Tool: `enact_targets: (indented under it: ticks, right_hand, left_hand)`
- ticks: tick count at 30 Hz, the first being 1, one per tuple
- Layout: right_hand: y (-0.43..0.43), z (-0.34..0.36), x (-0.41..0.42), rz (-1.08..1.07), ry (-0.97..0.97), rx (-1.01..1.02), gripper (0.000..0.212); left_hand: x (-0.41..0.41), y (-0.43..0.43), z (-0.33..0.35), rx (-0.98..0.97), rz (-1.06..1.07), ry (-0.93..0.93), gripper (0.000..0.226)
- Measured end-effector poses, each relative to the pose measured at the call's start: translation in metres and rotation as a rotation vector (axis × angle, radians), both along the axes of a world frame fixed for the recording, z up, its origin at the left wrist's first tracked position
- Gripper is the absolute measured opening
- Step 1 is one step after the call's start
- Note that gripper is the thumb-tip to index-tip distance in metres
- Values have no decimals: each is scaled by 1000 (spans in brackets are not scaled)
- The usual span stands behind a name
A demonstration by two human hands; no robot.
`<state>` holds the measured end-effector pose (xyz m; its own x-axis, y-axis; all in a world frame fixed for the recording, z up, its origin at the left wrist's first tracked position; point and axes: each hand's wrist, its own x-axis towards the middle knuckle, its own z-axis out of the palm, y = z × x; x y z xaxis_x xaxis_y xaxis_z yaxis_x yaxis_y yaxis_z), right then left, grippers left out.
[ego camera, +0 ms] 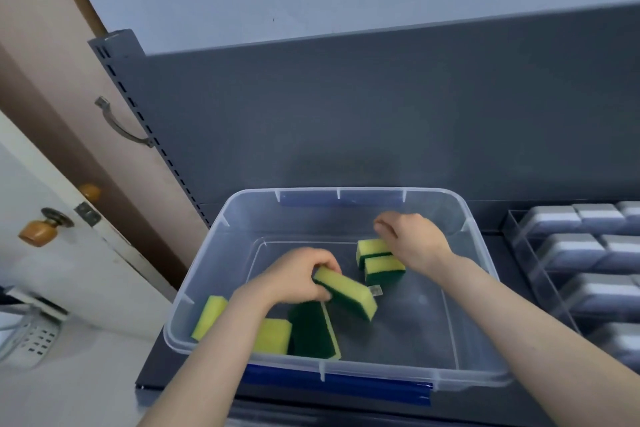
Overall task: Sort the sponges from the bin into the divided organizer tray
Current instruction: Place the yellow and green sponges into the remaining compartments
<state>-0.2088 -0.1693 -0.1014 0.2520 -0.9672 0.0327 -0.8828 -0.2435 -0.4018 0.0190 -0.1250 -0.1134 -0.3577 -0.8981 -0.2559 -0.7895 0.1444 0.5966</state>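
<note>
Left hand [298,277]: your grip pinches one sponge [346,291] by its end and tilts it above the bin [346,191] floor, ready to carry out.
Right hand [412,239]: fingers loosely curled and holding nothing, poised over the standing pair [379,260], likely your next pick.
Leftovers: three loose sponges [273,336] lie front-left.
Organizer tray [519,239]: just right of the bin, with grey blocks [571,246] in its compartments.
</note>
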Motion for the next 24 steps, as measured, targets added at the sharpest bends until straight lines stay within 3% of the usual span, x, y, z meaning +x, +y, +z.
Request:
enact_targets:
  ticks: [4, 7, 12, 19, 22, 24]
  right_hand:
    - [5, 5, 1, 46, -109, 75, 47]
    - [6, 1, 2, 94, 18, 91, 46]
    - [2, -4, 1, 76, -20, 91, 43]
    - [4, 1, -2, 25, -22, -244, 9]
    - [9, -1, -3, 57, -5, -141, 24]
    - [10, -3, -4, 94, 118, -13, 34]
  left_hand:
    - [5, -3, 8, -60, 125, 134, 34]
    - [9, -5, 11, -119, 294, 178, 35]
    - [12, -7, 8, -280, 428, 105, 25]
    - [10, -6, 5, -392, 420, -14, 28]
    - [10, -7, 5, -419, 419, -30, 28]
    - [10, -6, 5, -426, 411, -40, 29]
